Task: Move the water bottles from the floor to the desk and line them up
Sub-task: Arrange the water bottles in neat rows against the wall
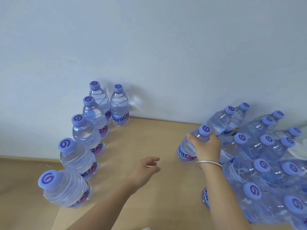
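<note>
The right hand [205, 146] is grasping a water bottle [191, 146] beside the right-hand cluster [265, 155] on the bench [149, 138]; the left hand [146, 168] is hovering, fingers released.

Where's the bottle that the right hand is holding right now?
In the head view, the held bottle stands right of centre on the desk, gripped by the right hand, at the left edge of the bottle cluster.

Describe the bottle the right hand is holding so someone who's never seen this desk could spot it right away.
Start at the wooden desk against the pale wall, then find the crowded cluster of bottles on its right side. The held bottle stands at that cluster's left edge, facing the open middle. It alone has the right hand wrapped round its shoulder, a silver bangle on the wrist.
</note>
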